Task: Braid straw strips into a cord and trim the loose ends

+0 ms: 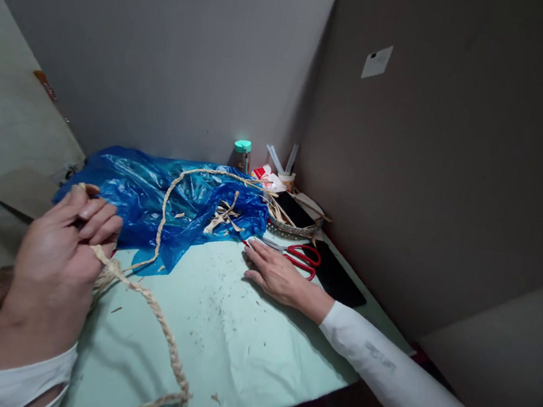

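My left hand (pixel 59 254) is raised at the left with its fingers closed round a braided straw rope (pixel 163 330). The rope runs from that hand down across the pale green table cover (pixel 232 339) to its front edge, and also up over a crumpled blue plastic sheet (pixel 161 198). My right hand (pixel 276 273) lies flat on the table cover with fingers stretched out, its fingertips beside red-handled scissors (pixel 301 259). It holds nothing.
A shallow woven basket (pixel 293 223) with a dark flat object and straw scraps sits behind the scissors. A green-capped bottle (pixel 241 156) and a cup with sticks (pixel 285 177) stand in the corner. Grey partition walls close in the back and right. Cardboard lies at the left.
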`<state>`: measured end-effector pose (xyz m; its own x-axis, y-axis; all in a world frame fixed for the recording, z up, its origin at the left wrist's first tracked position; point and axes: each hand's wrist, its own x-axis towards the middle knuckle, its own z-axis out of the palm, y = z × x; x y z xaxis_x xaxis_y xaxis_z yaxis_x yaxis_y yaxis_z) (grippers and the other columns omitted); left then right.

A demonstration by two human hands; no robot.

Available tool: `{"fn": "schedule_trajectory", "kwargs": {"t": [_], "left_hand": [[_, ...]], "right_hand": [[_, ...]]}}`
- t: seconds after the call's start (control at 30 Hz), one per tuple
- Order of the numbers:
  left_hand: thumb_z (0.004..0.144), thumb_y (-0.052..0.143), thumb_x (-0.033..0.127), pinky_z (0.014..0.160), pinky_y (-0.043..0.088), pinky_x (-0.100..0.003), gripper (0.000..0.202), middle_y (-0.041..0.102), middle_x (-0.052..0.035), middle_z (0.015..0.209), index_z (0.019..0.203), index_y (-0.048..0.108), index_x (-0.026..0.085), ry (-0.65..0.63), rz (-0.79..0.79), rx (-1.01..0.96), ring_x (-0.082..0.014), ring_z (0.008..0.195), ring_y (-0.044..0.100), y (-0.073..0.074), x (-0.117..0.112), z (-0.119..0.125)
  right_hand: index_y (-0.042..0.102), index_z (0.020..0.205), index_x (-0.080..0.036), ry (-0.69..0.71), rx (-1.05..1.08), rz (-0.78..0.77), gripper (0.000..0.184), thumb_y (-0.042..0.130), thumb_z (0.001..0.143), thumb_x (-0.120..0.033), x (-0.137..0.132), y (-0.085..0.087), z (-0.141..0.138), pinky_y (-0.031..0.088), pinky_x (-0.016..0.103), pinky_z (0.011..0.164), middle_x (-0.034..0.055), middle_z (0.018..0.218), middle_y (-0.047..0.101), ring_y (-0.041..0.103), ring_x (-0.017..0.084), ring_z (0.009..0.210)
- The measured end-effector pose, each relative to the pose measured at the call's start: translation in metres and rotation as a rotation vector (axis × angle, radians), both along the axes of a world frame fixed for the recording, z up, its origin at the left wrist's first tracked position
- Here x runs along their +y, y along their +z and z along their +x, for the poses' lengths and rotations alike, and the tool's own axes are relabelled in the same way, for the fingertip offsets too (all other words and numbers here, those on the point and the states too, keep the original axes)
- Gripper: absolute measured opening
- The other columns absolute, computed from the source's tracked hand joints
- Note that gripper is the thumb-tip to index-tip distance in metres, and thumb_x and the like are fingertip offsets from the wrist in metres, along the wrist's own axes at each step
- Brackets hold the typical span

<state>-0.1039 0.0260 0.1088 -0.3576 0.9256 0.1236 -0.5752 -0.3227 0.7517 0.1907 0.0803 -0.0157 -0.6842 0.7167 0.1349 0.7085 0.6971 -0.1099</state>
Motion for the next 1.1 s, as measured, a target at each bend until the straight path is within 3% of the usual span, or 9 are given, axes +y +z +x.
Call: {"fn": "schedule_trajectory", "kwargs": {"t": [0.23,0.43,0.53,0.7,0.8,0.87,0.93,1.03,1.1], "left_hand": [[0.096,0.046,0.013,0.034,0.027,-0.015,0.026,0.035,0.0067,0.047,0.071,0.056,0.015,-0.025,-0.026,-0.003,-0.0028,0.037,0.027,-0.013,-0.006,0.000],[0.094,0.050,0.012,0.033,0.025,-0.014,0.025,0.036,0.0061,0.048,0.070,0.057,0.015,-0.051,-0.039,-0.038,-0.0019,0.036,0.028,-0.018,-0.004,-0.002],[0.094,0.048,0.011,0.034,0.027,-0.014,0.026,0.036,0.0059,0.048,0.071,0.059,0.015,-0.077,-0.034,-0.048,-0.0015,0.037,0.029,-0.021,-0.004,-0.004],[0.096,0.041,0.010,0.032,0.026,-0.014,0.032,0.035,0.0060,0.049,0.070,0.058,0.013,-0.099,-0.043,-0.075,-0.0020,0.036,0.028,-0.029,-0.006,-0.010],[0.097,0.039,0.010,0.031,0.024,-0.014,0.033,0.034,0.0065,0.048,0.069,0.058,0.012,-0.128,-0.056,-0.108,-0.0025,0.035,0.026,-0.032,-0.007,-0.008],[0.097,0.040,0.011,0.031,0.023,-0.014,0.032,0.034,0.0068,0.048,0.070,0.057,0.012,-0.157,-0.057,-0.121,-0.0025,0.035,0.025,-0.033,-0.009,-0.004],[0.098,0.039,0.011,0.032,0.021,-0.014,0.033,0.034,0.0070,0.048,0.070,0.057,0.012,-0.175,-0.045,-0.121,-0.0025,0.034,0.024,-0.032,-0.012,0.000],[0.099,0.038,0.011,0.032,0.019,-0.015,0.034,0.033,0.0074,0.048,0.070,0.056,0.012,-0.192,-0.027,-0.138,-0.0023,0.034,0.023,-0.029,-0.017,0.003],[0.099,0.038,0.013,0.033,0.018,-0.015,0.033,0.033,0.0077,0.048,0.070,0.055,0.012,-0.207,-0.014,-0.159,-0.0023,0.035,0.023,-0.029,-0.019,0.001]], "right_hand": [[0.036,0.148,-0.006,0.104,0.049,-0.078,0.065,0.032,0.100,-0.051,-0.023,-0.015,-0.008,0.020,0.046,0.120,0.0220,0.156,0.027,0.019,0.030,0.147],[0.037,0.148,-0.010,0.257,0.163,-0.257,0.057,0.037,0.100,-0.042,-0.074,0.003,0.020,0.023,0.044,0.120,0.0169,0.154,0.034,0.027,0.024,0.145],[0.048,0.143,-0.016,0.256,0.212,-0.390,0.047,0.039,0.100,-0.036,-0.102,0.011,0.045,0.029,0.041,0.118,0.0116,0.150,0.044,0.036,0.021,0.141],[0.075,0.107,-0.026,-0.191,0.498,-0.546,0.036,0.044,0.097,-0.040,-0.164,0.004,0.101,0.042,0.048,0.108,0.0092,0.120,0.070,0.055,0.029,0.126],[0.079,0.095,-0.027,-0.471,0.579,-0.587,0.042,0.043,0.094,-0.050,-0.188,0.008,0.123,0.049,0.052,0.098,0.0116,0.103,0.075,0.065,0.035,0.109],[0.075,0.109,-0.027,-0.614,0.604,-0.544,0.044,0.043,0.094,-0.053,-0.186,0.018,0.122,0.052,0.050,0.093,0.0115,0.109,0.074,0.068,0.034,0.101],[0.071,0.117,-0.025,-0.597,0.585,-0.471,0.045,0.042,0.095,-0.051,-0.167,0.026,0.107,0.047,0.048,0.100,0.0102,0.123,0.068,0.063,0.032,0.112],[0.058,0.134,-0.019,-0.431,0.485,-0.328,0.050,0.039,0.098,-0.049,-0.117,0.026,0.064,0.040,0.044,0.108,0.0120,0.138,0.057,0.054,0.029,0.127],[0.041,0.146,-0.011,-0.262,0.325,-0.243,0.058,0.029,0.101,-0.046,-0.082,0.017,0.026,0.033,0.048,0.114,0.0177,0.151,0.039,0.039,0.030,0.139]]}}
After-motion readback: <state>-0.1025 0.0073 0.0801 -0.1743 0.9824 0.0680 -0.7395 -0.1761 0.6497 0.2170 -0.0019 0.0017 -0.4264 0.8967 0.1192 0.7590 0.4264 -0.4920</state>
